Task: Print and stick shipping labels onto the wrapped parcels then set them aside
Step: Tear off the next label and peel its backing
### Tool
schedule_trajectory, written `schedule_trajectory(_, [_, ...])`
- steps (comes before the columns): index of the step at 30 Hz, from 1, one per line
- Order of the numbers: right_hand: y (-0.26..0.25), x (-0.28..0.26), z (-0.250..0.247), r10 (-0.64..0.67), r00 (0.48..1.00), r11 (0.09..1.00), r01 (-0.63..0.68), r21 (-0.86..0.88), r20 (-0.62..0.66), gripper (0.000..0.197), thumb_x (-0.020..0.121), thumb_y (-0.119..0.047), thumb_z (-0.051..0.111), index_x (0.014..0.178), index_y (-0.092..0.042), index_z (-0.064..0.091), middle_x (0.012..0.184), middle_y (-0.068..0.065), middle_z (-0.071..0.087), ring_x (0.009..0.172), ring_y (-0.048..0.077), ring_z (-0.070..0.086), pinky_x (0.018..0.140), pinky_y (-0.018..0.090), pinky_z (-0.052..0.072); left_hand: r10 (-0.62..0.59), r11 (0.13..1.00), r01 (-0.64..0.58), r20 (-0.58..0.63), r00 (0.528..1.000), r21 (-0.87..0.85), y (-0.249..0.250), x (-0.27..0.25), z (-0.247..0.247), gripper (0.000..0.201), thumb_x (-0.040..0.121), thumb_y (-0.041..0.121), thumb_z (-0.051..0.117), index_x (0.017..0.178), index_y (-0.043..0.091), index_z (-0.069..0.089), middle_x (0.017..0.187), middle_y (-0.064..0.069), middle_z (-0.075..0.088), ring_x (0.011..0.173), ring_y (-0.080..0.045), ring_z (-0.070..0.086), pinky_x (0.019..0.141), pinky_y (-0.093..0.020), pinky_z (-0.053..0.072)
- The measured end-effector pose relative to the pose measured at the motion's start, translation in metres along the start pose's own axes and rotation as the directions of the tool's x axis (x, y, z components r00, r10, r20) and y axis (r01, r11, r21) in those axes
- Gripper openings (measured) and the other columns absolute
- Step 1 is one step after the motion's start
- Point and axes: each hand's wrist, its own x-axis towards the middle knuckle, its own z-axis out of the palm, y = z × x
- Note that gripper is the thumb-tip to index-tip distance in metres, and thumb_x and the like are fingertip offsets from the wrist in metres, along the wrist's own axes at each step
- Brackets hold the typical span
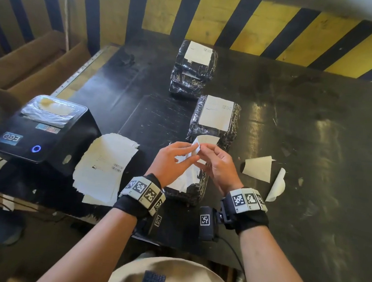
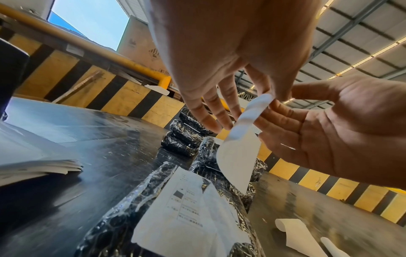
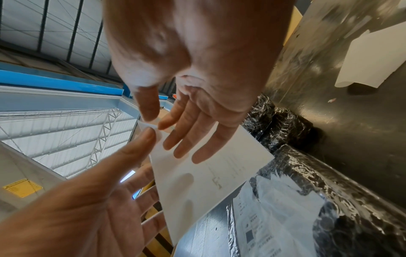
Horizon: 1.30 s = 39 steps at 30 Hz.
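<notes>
Both hands hold one white label sheet (image 1: 205, 140) up above a black, film-wrapped parcel (image 1: 190, 193) at the table's near edge. My left hand (image 1: 191, 154) pinches the sheet's top corner between thumb and forefinger. My right hand (image 1: 203, 149) pinches the same corner from the other side, its other fingers spread behind the sheet (image 3: 208, 173). The corner curls apart into two layers (image 2: 252, 111). The parcel below carries a printed label (image 2: 186, 208). A labelled parcel (image 1: 215, 118) lies just beyond, with a stack of labelled parcels (image 1: 194, 68) farther back.
A black label printer (image 1: 42, 130) with a lit blue button sits at the left. Beside it lies a stack of printed labels (image 1: 104, 168). Two curled backing sheets (image 1: 259, 170) (image 1: 276, 186) lie right of my hands. A yellow and black striped barrier (image 1: 276, 32) borders the black table (image 1: 313, 138).
</notes>
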Motion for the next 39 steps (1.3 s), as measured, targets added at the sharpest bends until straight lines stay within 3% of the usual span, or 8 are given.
schedule_trajectory(3, [0.0001,-0.0001,-0.0003,-0.008,1.000,1.000,0.008,0.027,-0.006,0.027,0.095,-0.021,0.058,0.112,-0.001,0.065,0.105,0.016,0.071,0.106,0.026,0.067,0.093,0.041,0.053,0.003,1.000,-0.003,-0.015,1.000,-0.009,0.0002,0.0021,-0.0001,0.036,0.089,0.031,0.065,0.124,0.024,0.064,0.122,0.003,0.063,0.105,-0.010,0.060,0.085,-0.024,0.055])
schedule_trajectory(7, [0.0000,-0.0025,0.0021,-0.038,0.999,0.999,0.038,0.017,-0.021,0.015,0.093,-0.016,0.061,0.100,-0.004,0.067,0.093,0.009,0.072,0.094,0.020,0.069,0.088,0.035,0.055,0.014,1.000,-0.014,-0.020,1.000,0.001,-0.0012,0.0031,0.0004,0.036,0.089,0.032,0.064,0.124,0.022,0.064,0.122,0.002,0.064,0.105,-0.011,0.060,0.084,-0.024,0.056])
schedule_trajectory(18, [-0.0035,-0.0066,0.0082,-0.071,0.997,0.997,0.071,0.005,-0.014,0.016,0.095,-0.014,0.057,0.095,-0.011,0.073,0.091,0.008,0.074,0.094,0.019,0.070,0.084,0.033,0.057,0.004,1.000,-0.004,-0.020,1.000,0.012,-0.0024,0.0039,-0.0045,0.038,0.089,0.033,0.063,0.125,0.021,0.063,0.123,0.001,0.063,0.107,-0.013,0.060,0.088,-0.031,0.056])
schedule_trajectory(22, [-0.0042,-0.0062,0.0094,-0.090,0.996,0.996,0.089,-0.009,-0.030,0.015,0.094,-0.011,0.059,0.092,-0.011,0.073,0.087,0.008,0.074,0.089,0.018,0.071,0.078,0.030,0.057,0.019,0.999,-0.018,-0.017,1.000,0.032,-0.0030,0.0039,-0.0060,0.037,0.089,0.033,0.063,0.125,0.022,0.064,0.123,0.002,0.063,0.107,-0.012,0.060,0.088,-0.029,0.055])
schedule_trajectory(28, [-0.0041,-0.0048,0.0080,-0.071,0.997,0.997,0.071,-0.017,-0.029,0.015,0.095,-0.011,0.058,0.093,-0.010,0.073,0.090,0.010,0.074,0.090,0.019,0.070,0.083,0.035,0.058,0.027,0.997,-0.027,0.003,1.000,0.074,-0.0017,0.0045,-0.0069,0.037,0.090,0.033,0.062,0.125,0.021,0.064,0.125,0.000,0.062,0.109,-0.012,0.059,0.088,-0.022,0.052])
schedule_trajectory(34, [-0.0033,-0.0040,0.0079,-0.075,0.996,0.996,0.073,-0.045,-0.041,0.014,0.095,-0.012,0.058,0.088,-0.014,0.071,0.083,0.004,0.074,0.085,0.017,0.070,0.080,0.034,0.058,0.032,0.994,-0.035,0.023,0.999,0.108,-0.0036,0.0051,-0.0064,0.037,0.090,0.034,0.062,0.126,0.022,0.062,0.126,0.001,0.062,0.110,-0.013,0.058,0.090,-0.020,0.049])
schedule_trajectory(39, [-0.0039,-0.0031,0.0058,-0.079,0.997,0.994,0.078,-0.081,-0.017,0.013,0.097,-0.015,0.056,0.094,-0.013,0.068,0.088,0.003,0.073,0.088,0.014,0.071,0.078,0.029,0.057,0.012,0.999,-0.014,0.052,0.999,0.048,0.0006,0.0042,-0.0082,0.038,0.092,0.037,0.057,0.127,0.023,0.062,0.127,0.002,0.060,0.111,-0.013,0.057,0.092,-0.029,0.053])
